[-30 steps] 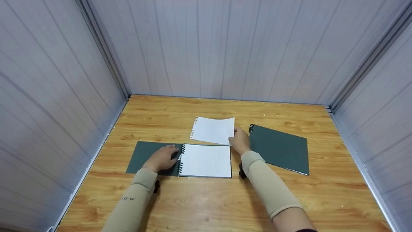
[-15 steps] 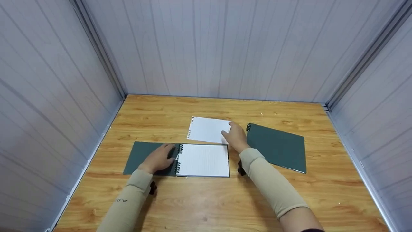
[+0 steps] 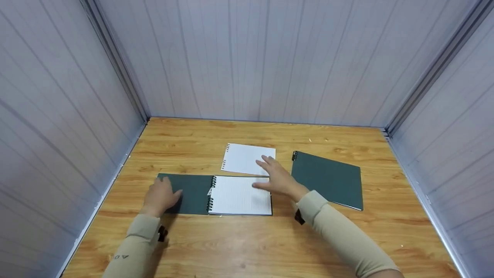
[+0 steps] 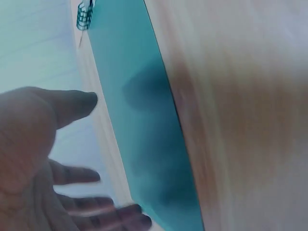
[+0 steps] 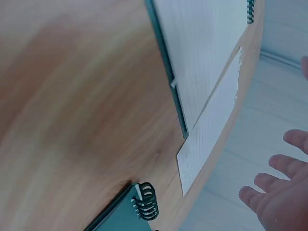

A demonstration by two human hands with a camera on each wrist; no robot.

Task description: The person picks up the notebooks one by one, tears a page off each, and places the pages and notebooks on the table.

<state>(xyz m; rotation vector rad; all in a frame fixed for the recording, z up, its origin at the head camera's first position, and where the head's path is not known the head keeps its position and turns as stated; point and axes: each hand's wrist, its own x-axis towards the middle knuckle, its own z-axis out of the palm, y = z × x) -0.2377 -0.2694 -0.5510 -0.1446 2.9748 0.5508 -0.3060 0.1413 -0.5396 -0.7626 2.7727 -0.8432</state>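
An open spiral notebook point(image 3: 235, 199) lies on the table, its lined page on the right and its dark green cover point(image 3: 193, 193) folded out to the left. My left hand point(image 3: 158, 197) is over the outer edge of that cover, fingers spread; in the left wrist view the hand point(image 4: 33, 149) holds nothing and casts a shadow on the green. Over the page's right side hovers my right hand point(image 3: 279, 179), fingers apart and holding nothing. Just behind the notebook a loose torn sheet point(image 3: 245, 158) lies flat, with ragged holes along its left edge.
A second dark green spiral notebook point(image 3: 328, 179) lies closed at the right, slightly turned. Its black coil point(image 5: 145, 202) shows in the right wrist view. Pale panel walls point(image 3: 247, 61) enclose the wooden table point(image 3: 239, 247) at the back and both sides.
My right hand has let go of the loose sheet, which now lies flat, and has come nearer over the notebook page. The left hand has moved left from the coil to the cover's outer edge.
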